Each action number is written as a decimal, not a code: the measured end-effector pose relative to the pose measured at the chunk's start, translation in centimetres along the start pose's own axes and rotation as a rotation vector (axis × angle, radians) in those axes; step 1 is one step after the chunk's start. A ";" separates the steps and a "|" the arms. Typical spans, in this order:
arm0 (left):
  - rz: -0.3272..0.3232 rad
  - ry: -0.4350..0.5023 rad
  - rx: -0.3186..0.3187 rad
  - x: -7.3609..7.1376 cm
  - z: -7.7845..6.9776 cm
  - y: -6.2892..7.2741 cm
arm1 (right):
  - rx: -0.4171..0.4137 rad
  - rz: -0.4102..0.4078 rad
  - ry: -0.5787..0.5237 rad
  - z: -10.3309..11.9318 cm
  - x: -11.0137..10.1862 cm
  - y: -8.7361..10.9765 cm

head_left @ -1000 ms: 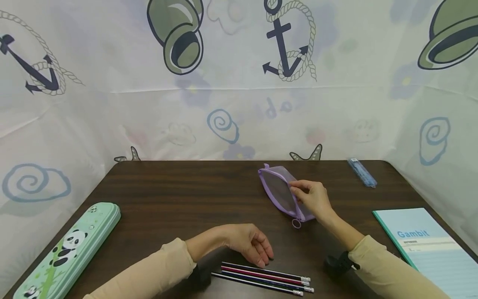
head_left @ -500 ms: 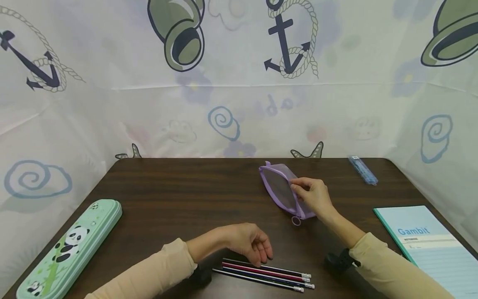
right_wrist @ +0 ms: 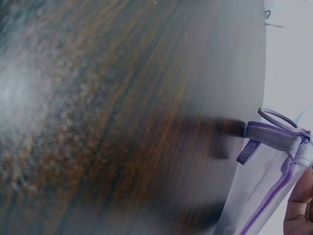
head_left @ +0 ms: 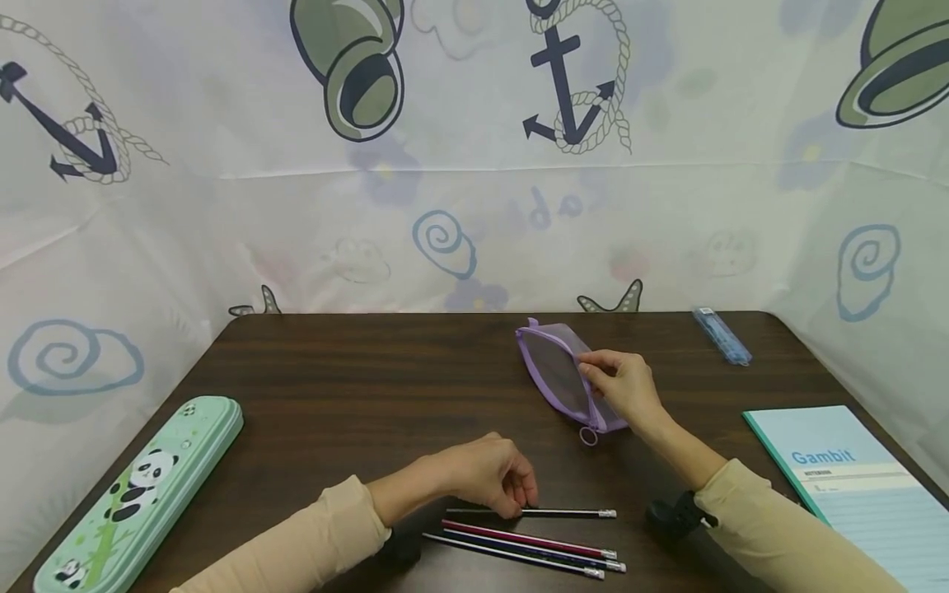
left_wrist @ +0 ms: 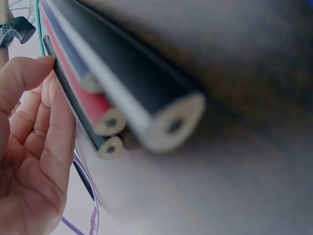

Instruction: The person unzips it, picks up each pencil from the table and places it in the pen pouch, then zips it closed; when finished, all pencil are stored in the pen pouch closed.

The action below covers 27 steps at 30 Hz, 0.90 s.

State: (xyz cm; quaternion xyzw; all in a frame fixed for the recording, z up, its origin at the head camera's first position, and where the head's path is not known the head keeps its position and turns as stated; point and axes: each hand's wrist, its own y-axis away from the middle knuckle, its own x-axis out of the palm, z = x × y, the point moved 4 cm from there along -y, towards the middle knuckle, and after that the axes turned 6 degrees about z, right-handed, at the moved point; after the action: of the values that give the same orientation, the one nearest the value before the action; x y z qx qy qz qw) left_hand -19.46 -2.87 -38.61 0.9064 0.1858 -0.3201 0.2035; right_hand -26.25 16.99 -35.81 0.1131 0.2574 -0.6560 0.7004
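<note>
My left hand pinches a black pencil between thumb and fingers, just behind the other pencils on the table. In the left wrist view the thumb presses against this pencil, whose end is flat and unsharpened. Beside it lie a red pencil, a dark blue pencil and another black pencil, all with white erasers at the right. My right hand holds the rim of a purple mesh zipper pouch, its mouth spread wide. The right wrist view shows the pouch with its ring pull.
A green panda pencil case lies at the table's left edge. At the right is a Gambit notebook, with a small light-blue packet farther back. A printed white cloth stands behind the table.
My left hand has taken hold of the rearmost black pencil and shifted it slightly back, apart from the others. My right hand keeps its hold on the pouch.
</note>
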 end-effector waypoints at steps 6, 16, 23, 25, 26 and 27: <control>-0.012 -0.152 0.018 -0.1 -0.3 0.0 | 0.006 -0.006 -0.002 -0.1 0.0 -0.1; 0.115 0.318 -0.097 -2.7 1.6 0.7 | 0.005 0.003 -0.015 -0.2 0.0 0.1; 0.016 0.604 -0.173 -5.5 3.5 0.7 | 0.005 0.000 -0.023 0.0 -0.1 0.0; -0.056 0.703 -0.184 -5.8 4.1 0.2 | 0.006 0.001 -0.017 0.0 -0.1 0.0; -0.094 0.756 -0.190 -6.0 4.3 -0.2 | 0.006 0.001 -0.014 0.1 -0.1 0.1; -0.133 0.811 -0.191 -6.0 4.5 -0.5 | 0.006 0.002 -0.011 0.1 -0.1 0.1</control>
State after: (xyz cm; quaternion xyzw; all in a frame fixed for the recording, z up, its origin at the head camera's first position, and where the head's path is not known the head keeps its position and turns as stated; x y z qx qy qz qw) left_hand -26.35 -5.87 -37.96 0.9220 0.3380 0.0687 0.1759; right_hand -26.13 17.02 -35.74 0.1119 0.2512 -0.6567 0.7022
